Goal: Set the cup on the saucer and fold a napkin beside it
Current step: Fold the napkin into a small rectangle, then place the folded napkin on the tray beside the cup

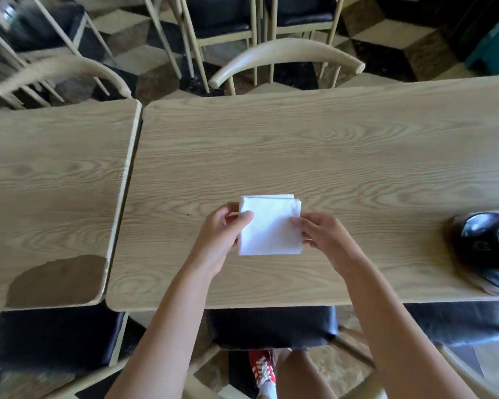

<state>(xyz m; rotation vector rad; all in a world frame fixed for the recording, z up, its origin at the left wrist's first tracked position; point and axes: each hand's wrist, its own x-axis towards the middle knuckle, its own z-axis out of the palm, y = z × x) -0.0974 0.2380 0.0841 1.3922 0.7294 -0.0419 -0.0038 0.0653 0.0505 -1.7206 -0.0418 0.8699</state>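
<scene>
- Napkin [270,226]: white, folded to a near-square pad; layered edges show along its far side; it sits between the two hands, over the wooden table [329,145]; whether its underside rests on the wood or is raised slightly cannot be told.
- Left hand [222,234]: grasps the napkin's left edge; thumb lies on the top face near the far-left corner; the remaining fingers curl against the edge and under it; forearm runs back toward the near table edge.
- Right hand [321,234]: grasps the napkin's right edge; fingertips [297,221] press on the top face at mid-edge; lower fingers wrap the near-right corner; forearm extends back and to the right.
- Cup [490,240]: glossy black, well to the right of the right hand, cut off by the frame edge; it lies near the table's near edge; a dark form beneath it, possibly the saucer, is too cropped to confirm.
- Second table [55,182]: stands to the left of the left hand, separated from the work table by a narrow gap.
- Chair [285,53]: pale curved backrest, beyond the hands at the far side of the table; further chairs stand behind it.
- Red shoe [261,367]: visible below the hands, on the floor beneath the near table edge.
</scene>
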